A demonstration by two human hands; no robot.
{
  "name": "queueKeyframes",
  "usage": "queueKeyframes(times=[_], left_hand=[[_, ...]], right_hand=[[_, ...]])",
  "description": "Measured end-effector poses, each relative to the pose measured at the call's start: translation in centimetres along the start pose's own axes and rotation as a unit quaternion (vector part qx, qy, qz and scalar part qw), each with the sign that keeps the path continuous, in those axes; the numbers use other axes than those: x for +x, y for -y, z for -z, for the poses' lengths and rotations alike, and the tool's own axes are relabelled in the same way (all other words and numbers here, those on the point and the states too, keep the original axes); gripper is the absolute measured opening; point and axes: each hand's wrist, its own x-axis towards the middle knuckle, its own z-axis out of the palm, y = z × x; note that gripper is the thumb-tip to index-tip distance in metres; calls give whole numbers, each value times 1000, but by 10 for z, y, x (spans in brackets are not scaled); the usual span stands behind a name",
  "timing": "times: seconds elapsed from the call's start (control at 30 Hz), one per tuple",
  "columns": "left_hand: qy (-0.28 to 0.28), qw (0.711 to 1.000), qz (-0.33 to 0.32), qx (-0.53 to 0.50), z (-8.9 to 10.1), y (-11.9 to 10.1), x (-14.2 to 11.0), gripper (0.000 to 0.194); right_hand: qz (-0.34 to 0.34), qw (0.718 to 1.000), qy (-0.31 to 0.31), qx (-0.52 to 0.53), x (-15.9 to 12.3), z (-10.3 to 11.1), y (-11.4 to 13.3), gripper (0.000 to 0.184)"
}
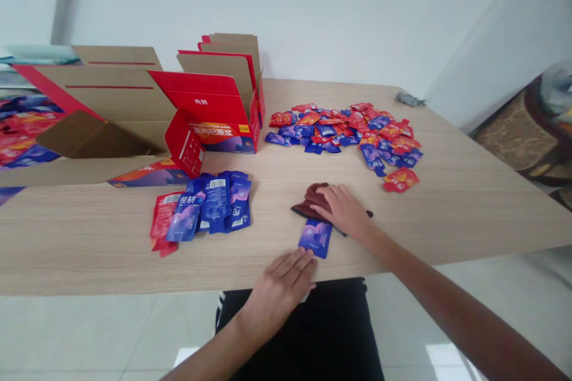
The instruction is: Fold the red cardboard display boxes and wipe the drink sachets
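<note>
A blue sachet [316,238] lies flat near the table's front edge. My left hand [281,289] rests at that edge with fingers stretched out, their tips touching the sachet's lower left corner. My right hand [344,209] lies palm down on a dark brown cloth [313,199] just beyond the sachet, fingers pressed onto the cloth. To the left sits a small stack of blue and red sachets [203,209]. A loose heap of red and blue sachets [348,131] spreads across the far middle of the table.
An open red-and-cardboard box [218,101] stands at the back, with a larger open carton [89,119] on its left holding more sachets. The wooden table [469,202] ends close to my lap. A patterned seat [518,131] stands at right.
</note>
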Motion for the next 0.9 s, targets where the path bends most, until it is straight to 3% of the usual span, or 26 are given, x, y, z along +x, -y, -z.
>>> queueKeyframes(times=[0.1,0.17,0.23,0.33,0.4,0.57,0.7,0.83,0.9], left_hand=[[-11,1000,7,-8,-3,1,0,32],[-18,1000,11,-18,-4,2,0,31],[-17,999,16,-31,-3,3,0,32],[7,999,28,-45,-2,5,2,34],[15,998,25,-47,-2,6,3,34],[4,999,8,-35,-3,7,5,32],[7,1000,7,-24,-2,7,6,31],[-1,1000,8,-24,-1,6,7,29],[2,999,14,-30,-2,6,8,29]], right_hand=[[-42,997,-43,-38,13,14,-13,38],[-83,991,-103,-25,9,24,-2,40],[-74,990,-116,18,-6,30,22,40],[38,997,-3,64,-29,24,52,34],[66,995,35,59,-35,13,54,35],[22,1000,12,-6,-7,-4,1,39],[-11,998,-14,-64,18,8,-30,37],[-58,992,-108,-18,3,27,2,41],[-12,998,-57,40,-16,28,30,38]])
